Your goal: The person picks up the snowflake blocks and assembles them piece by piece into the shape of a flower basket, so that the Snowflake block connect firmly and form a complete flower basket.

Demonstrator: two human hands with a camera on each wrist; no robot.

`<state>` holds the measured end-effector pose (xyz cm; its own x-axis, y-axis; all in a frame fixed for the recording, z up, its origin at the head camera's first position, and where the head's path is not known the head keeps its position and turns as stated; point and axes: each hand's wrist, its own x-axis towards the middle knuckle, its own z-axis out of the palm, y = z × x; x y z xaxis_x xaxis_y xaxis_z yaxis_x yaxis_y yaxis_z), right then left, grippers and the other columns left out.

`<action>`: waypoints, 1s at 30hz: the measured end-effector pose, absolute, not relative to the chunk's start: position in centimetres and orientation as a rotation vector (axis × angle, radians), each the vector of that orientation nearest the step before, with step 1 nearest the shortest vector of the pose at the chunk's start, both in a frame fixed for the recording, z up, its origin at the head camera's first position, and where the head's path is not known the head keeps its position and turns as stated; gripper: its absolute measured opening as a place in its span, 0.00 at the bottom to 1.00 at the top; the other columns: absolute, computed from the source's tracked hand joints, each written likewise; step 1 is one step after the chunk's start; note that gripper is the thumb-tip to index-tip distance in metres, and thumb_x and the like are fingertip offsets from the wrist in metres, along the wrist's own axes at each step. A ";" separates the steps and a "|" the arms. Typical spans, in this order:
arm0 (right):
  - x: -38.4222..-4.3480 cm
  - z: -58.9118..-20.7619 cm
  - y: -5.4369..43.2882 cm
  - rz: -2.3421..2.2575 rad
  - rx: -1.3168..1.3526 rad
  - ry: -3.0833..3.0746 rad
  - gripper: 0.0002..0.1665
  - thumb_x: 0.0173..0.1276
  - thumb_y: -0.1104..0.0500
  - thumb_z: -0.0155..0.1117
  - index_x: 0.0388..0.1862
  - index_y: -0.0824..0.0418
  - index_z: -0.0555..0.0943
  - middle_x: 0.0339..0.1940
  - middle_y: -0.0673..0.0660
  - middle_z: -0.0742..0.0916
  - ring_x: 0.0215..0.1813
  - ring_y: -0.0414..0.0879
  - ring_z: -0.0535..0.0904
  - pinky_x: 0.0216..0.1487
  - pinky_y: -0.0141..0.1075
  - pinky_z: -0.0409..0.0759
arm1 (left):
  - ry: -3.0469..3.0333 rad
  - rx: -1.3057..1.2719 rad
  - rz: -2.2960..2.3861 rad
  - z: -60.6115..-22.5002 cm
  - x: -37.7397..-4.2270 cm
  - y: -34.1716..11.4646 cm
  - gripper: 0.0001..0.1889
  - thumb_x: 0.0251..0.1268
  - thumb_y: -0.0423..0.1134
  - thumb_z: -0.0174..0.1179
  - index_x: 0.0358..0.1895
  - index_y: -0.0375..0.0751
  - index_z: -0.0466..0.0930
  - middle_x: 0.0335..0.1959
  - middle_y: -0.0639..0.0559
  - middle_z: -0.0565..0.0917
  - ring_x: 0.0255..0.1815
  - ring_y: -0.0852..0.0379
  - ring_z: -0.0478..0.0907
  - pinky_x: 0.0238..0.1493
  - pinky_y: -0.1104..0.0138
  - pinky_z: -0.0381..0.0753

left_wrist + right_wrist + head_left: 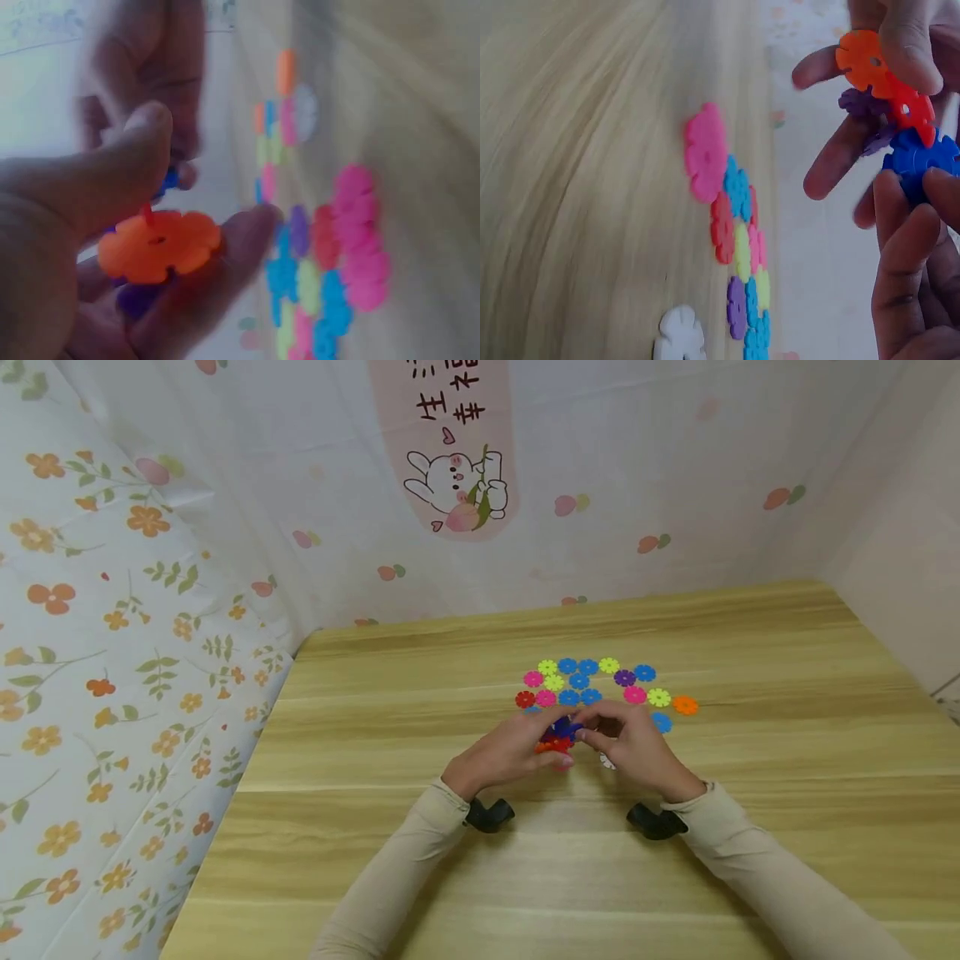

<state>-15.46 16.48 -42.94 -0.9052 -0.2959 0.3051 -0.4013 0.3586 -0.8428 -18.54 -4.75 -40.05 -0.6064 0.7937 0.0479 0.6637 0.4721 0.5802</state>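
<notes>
My left hand [510,752] grips a small cluster of notched plastic flower discs just above the table. In the right wrist view the cluster shows an orange disc [861,64], a red disc [913,109] and purple discs [862,103]. Thumb and fingers of my right hand [637,747] pinch a dark blue disc [921,161], which meets the red disc's edge; whether their slots are interlocked I cannot tell. Seen from the left wrist, the orange disc [161,247] lies between the left thumb and fingers, while the blue one is mostly hidden.
Loose flower discs lie flat beyond the hands, among them a purple disc [625,678], an orange disc [686,705] and several blue ones. A white disc [607,761] lies by the right hand. Patterned cloth [637,468] hangs behind the wooden table [360,718].
</notes>
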 end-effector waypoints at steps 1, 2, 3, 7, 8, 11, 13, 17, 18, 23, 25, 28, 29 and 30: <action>-15.4 -43.1 16.6 1.657 0.607 -2.501 0.06 0.67 0.70 0.65 0.40 0.64 0.85 0.35 0.60 0.87 0.30 0.53 0.82 0.34 0.35 0.84 | 2.502 1.249 0.837 -40.0 -18.6 -4.9 0.34 0.65 0.46 0.66 0.71 0.41 0.66 0.58 0.50 0.82 0.53 0.61 0.80 0.54 0.73 0.79; -15.5 -43.1 16.8 1.702 0.564 -2.497 0.05 0.68 0.69 0.65 0.40 0.64 0.85 0.35 0.61 0.87 0.30 0.55 0.82 0.33 0.36 0.84 | 2.511 1.249 0.842 -39.8 -18.8 -4.9 0.33 0.65 0.47 0.66 0.71 0.42 0.67 0.59 0.50 0.81 0.54 0.60 0.80 0.55 0.72 0.79; -15.5 -43.2 16.9 1.743 0.528 -2.492 0.05 0.69 0.67 0.64 0.41 0.64 0.85 0.34 0.61 0.87 0.29 0.57 0.81 0.32 0.38 0.83 | 2.514 1.243 0.860 -39.8 -18.9 -4.9 0.33 0.64 0.47 0.67 0.70 0.43 0.68 0.60 0.50 0.81 0.55 0.59 0.80 0.56 0.72 0.79; -15.4 -43.2 17.1 1.886 0.434 -2.457 0.05 0.70 0.65 0.64 0.42 0.64 0.84 0.36 0.61 0.86 0.31 0.56 0.81 0.34 0.40 0.84 | 2.367 1.162 1.156 -40.8 -19.4 -5.2 0.30 0.63 0.43 0.69 0.68 0.46 0.72 0.62 0.52 0.79 0.57 0.57 0.80 0.53 0.71 0.81; -15.4 -43.2 17.1 1.910 0.428 -2.450 0.05 0.70 0.64 0.65 0.42 0.64 0.84 0.36 0.61 0.87 0.32 0.56 0.81 0.35 0.41 0.84 | 2.295 1.127 1.253 -41.1 -19.4 -5.2 0.29 0.63 0.41 0.69 0.67 0.46 0.73 0.62 0.52 0.79 0.57 0.57 0.80 0.54 0.70 0.81; -15.2 -43.3 16.8 1.963 0.429 -2.425 0.07 0.69 0.64 0.66 0.43 0.66 0.84 0.37 0.62 0.87 0.33 0.57 0.83 0.36 0.41 0.85 | 2.131 1.026 1.466 -41.9 -19.2 -5.4 0.27 0.64 0.37 0.68 0.66 0.46 0.73 0.60 0.52 0.78 0.58 0.58 0.79 0.56 0.68 0.80; -15.2 -43.2 16.7 1.929 0.441 -2.440 0.07 0.68 0.64 0.66 0.43 0.65 0.85 0.38 0.62 0.88 0.35 0.57 0.84 0.36 0.40 0.85 | 2.115 1.012 1.502 -42.1 -19.1 -5.4 0.26 0.64 0.37 0.67 0.66 0.46 0.73 0.60 0.51 0.78 0.57 0.59 0.78 0.57 0.68 0.80; -15.2 -42.9 17.3 1.656 0.479 -2.555 0.12 0.66 0.65 0.69 0.48 0.62 0.84 0.42 0.58 0.89 0.39 0.52 0.85 0.38 0.36 0.84 | 2.157 1.048 1.495 -42.1 -19.0 -5.2 0.25 0.65 0.37 0.66 0.65 0.44 0.73 0.60 0.49 0.78 0.55 0.55 0.81 0.56 0.65 0.81; -15.2 -42.7 17.6 1.564 0.500 -2.600 0.13 0.65 0.66 0.69 0.49 0.62 0.84 0.42 0.58 0.88 0.40 0.50 0.85 0.38 0.35 0.84 | 2.173 1.050 1.489 -42.1 -19.0 -5.3 0.25 0.65 0.37 0.66 0.64 0.43 0.73 0.59 0.48 0.78 0.54 0.54 0.81 0.55 0.65 0.81; -15.4 -42.3 18.8 1.074 0.680 -2.842 0.16 0.56 0.70 0.74 0.44 0.65 0.84 0.39 0.58 0.88 0.37 0.47 0.83 0.38 0.41 0.83 | 2.226 1.023 1.480 -42.0 -19.0 -5.5 0.23 0.63 0.34 0.68 0.60 0.39 0.73 0.58 0.45 0.77 0.51 0.55 0.79 0.52 0.67 0.80; -15.6 -42.6 19.0 0.882 0.778 -2.893 0.17 0.51 0.70 0.77 0.42 0.64 0.85 0.37 0.56 0.87 0.36 0.47 0.80 0.38 0.42 0.81 | 2.230 1.014 1.479 -42.0 -19.0 -5.5 0.23 0.62 0.33 0.68 0.59 0.38 0.73 0.58 0.45 0.77 0.51 0.57 0.78 0.52 0.67 0.79; -15.8 -43.1 19.0 0.702 0.876 -2.900 0.17 0.48 0.71 0.77 0.39 0.63 0.85 0.35 0.55 0.86 0.36 0.47 0.79 0.38 0.43 0.81 | 2.211 0.998 1.491 -42.1 -19.0 -5.4 0.23 0.63 0.33 0.67 0.60 0.39 0.73 0.59 0.44 0.77 0.53 0.58 0.77 0.55 0.67 0.79; -15.8 -43.3 19.1 0.684 0.895 -2.900 0.18 0.47 0.72 0.77 0.38 0.63 0.85 0.35 0.54 0.86 0.36 0.47 0.79 0.39 0.43 0.82 | 2.204 0.986 1.500 -42.1 -19.0 -5.4 0.23 0.63 0.33 0.67 0.60 0.40 0.73 0.59 0.45 0.77 0.54 0.59 0.77 0.55 0.67 0.79; -15.8 -43.4 19.1 0.672 0.901 -2.902 0.17 0.47 0.72 0.77 0.38 0.63 0.85 0.34 0.54 0.86 0.36 0.47 0.79 0.39 0.43 0.82 | 2.199 0.976 1.511 -42.1 -19.0 -5.3 0.23 0.63 0.33 0.67 0.60 0.41 0.73 0.59 0.46 0.77 0.54 0.59 0.77 0.56 0.67 0.79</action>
<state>-15.83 19.10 -43.43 -0.8318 -0.5337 0.1524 -0.5464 0.7390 -0.3942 -19.04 -5.34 -42.13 -0.7242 0.6776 0.1278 0.3623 0.2162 0.9067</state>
